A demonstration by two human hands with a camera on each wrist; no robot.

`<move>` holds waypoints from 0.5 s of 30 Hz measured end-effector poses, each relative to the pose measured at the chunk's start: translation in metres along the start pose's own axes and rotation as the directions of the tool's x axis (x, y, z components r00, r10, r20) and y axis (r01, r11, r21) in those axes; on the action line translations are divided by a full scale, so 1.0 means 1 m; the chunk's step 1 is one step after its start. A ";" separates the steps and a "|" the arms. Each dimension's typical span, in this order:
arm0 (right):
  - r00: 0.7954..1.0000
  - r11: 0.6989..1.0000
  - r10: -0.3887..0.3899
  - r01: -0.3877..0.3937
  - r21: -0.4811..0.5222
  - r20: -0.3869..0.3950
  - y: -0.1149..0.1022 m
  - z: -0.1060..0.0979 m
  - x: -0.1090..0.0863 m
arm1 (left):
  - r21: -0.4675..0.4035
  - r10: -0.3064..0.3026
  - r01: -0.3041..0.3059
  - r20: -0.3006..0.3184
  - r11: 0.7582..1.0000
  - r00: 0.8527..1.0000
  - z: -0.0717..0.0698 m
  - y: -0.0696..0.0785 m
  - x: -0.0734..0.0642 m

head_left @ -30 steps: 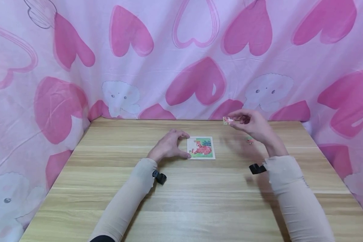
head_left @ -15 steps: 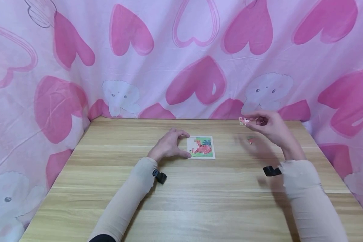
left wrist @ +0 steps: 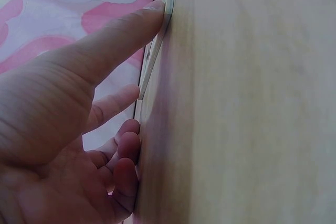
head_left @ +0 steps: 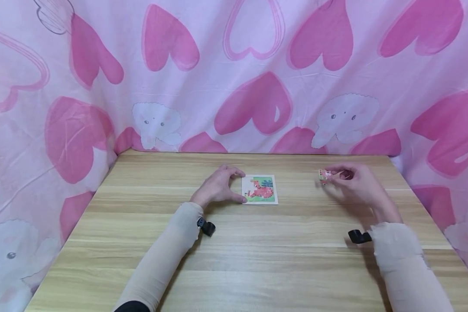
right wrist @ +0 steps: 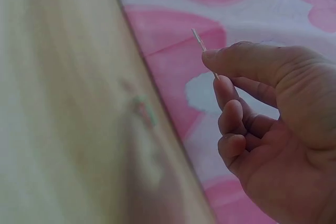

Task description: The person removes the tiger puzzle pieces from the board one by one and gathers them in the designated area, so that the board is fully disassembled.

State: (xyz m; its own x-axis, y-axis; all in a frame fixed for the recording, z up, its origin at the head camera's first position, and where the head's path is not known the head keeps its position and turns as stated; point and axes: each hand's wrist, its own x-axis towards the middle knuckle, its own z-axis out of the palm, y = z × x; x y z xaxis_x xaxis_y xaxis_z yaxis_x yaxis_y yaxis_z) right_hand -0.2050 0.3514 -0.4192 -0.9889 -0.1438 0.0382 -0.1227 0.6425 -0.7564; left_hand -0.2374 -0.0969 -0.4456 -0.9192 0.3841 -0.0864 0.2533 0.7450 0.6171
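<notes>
A small square jigsaw puzzle board point(head_left: 262, 190) with a white border lies flat at the middle of the table. Its picture shows an orange-red tiger on green, and the upper left part is plain white. My left hand point(head_left: 218, 186) steadies the board from its left side, thumb at the near corner and index finger at the far corner. Off to the right, my right hand point(head_left: 360, 184) pinches a thin puzzle piece point(head_left: 324, 174) between thumb and index finger. In the right wrist view the held piece point(right wrist: 197, 39) appears edge-on. Below it, a second puzzle piece point(right wrist: 146, 111) lies blurred on the table.
A wood-grain table point(head_left: 249, 260) runs back to a pink curtain point(head_left: 203, 95) printed with hearts, which also closes in both sides. Each wrist wears a small black camera, such as the right one point(head_left: 359, 236).
My right hand has carried the puzzle piece rightward, then lowered it toward the table, beside the loose piece. The left hand and the puzzle board have stayed put.
</notes>
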 end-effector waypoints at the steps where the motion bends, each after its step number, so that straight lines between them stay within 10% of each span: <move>1: 1.000 1.000 0.022 -0.023 0.015 0.014 0.003 0.002 -0.002 | 0.000 0.000 0.000 0.001 1.000 1.000 0.000 0.000 0.000; 15: 0.997 0.997 -0.070 0.069 0.032 0.027 0.037 0.016 -0.010 | 0.013 0.017 -0.017 0.005 1.000 1.000 0.000 -0.001 0.001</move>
State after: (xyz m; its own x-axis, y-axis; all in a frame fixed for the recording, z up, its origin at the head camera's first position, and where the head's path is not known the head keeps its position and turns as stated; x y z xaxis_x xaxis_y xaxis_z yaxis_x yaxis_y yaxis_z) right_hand -0.1982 0.3647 -0.4580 -0.9752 -0.2088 0.0731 -0.1878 0.6067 -0.7724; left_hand -0.2383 -0.0979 -0.4464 -0.9131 0.3998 -0.0798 0.2730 0.7451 0.6085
